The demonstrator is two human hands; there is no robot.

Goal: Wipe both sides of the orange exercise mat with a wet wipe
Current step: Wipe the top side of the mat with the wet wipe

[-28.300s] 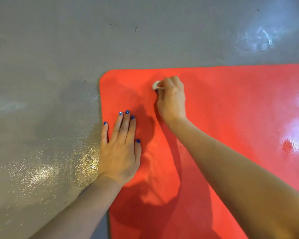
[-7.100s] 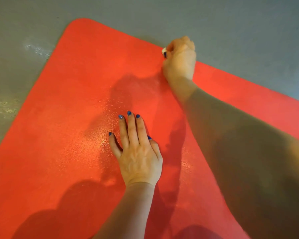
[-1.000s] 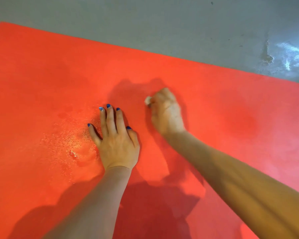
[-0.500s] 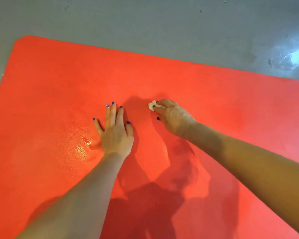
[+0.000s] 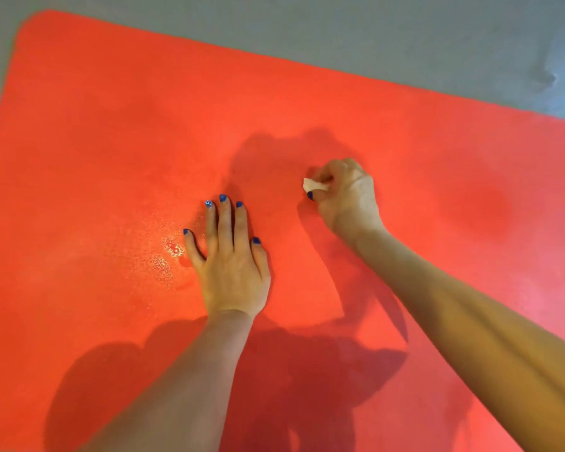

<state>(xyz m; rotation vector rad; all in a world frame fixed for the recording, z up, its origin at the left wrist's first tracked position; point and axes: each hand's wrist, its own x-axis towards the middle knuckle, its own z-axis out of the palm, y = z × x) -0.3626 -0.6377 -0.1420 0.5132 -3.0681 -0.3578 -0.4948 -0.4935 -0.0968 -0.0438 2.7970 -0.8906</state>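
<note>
The orange exercise mat [image 5: 105, 132] lies flat on the floor and fills most of the view, its rounded far-left corner showing at the top left. My left hand [image 5: 230, 259] rests palm down on the mat near the middle, fingers straight and spread. To its right, my right hand [image 5: 346, 197] grips a small crumpled white wet wipe [image 5: 312, 185] with curled fingers and holds it against the mat. A wet, glistening patch shines on the mat just left of my left hand.
Grey glossy floor [image 5: 405, 37] runs along the mat's far edge and down the left side. A bright reflection sits on the floor at the far right. My own shadow falls across the near part of the mat.
My right hand with the wipe has slid to the right, away from my left hand. The view has shifted closer over the mat. My left hand stays pressed flat.
</note>
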